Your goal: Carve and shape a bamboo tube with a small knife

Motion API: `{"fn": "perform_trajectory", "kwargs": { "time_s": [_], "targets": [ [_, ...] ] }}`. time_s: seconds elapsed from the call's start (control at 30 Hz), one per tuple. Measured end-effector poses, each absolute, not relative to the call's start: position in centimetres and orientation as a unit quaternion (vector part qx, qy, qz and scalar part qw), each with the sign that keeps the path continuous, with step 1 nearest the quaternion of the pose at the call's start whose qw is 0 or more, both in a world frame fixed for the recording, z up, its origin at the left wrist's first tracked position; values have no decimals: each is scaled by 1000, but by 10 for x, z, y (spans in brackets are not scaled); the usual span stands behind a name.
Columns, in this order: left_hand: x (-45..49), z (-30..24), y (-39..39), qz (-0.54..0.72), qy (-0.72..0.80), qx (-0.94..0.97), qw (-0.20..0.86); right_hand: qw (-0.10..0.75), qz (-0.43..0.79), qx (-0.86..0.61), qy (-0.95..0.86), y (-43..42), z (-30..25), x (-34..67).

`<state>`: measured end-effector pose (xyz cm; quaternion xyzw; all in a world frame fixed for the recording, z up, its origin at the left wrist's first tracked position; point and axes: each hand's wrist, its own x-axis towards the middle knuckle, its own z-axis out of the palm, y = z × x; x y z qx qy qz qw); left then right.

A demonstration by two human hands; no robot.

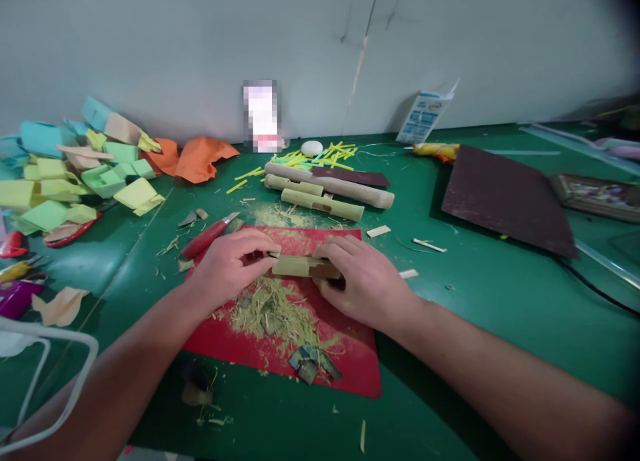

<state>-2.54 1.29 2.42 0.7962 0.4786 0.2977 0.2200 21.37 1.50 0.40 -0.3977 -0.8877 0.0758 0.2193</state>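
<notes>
A short bamboo tube (291, 266) with a notch cut in its side lies level between my hands, over a red sheet (357, 354). My right hand (363, 281) wraps round the tube's right end. At its left end my left hand (235, 264) is closed in a pinch, thumb and forefinger against the tube's end. A small pale, dark-edged piece shows at those fingertips; its kind is unclear. Below the tube, bamboo shavings (273, 308) and dark scraps (309, 362) cover part of the sheet. A red-handled knife (207, 238) lies beside my left hand.
Behind the sheet lie a notched bamboo tube (323, 204) and a longer bamboo stick (340, 184). Folded paper pieces (55, 181) pile up at left. A dark brown sheet (505, 198) lies at right. A phone (261, 114) and a carton (425, 118) stand by the wall.
</notes>
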Motion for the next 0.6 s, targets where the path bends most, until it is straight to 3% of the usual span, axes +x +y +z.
{"fn": "perform_trajectory", "kwargs": {
  "time_s": [0.2,0.6],
  "targets": [
    [-10,22,5,339,430,819,174,234,84,-379,-892,15,1,212],
    [-20,16,13,305,365,866,155,250,100,-372,-888,17,-3,211]
  ]
}}
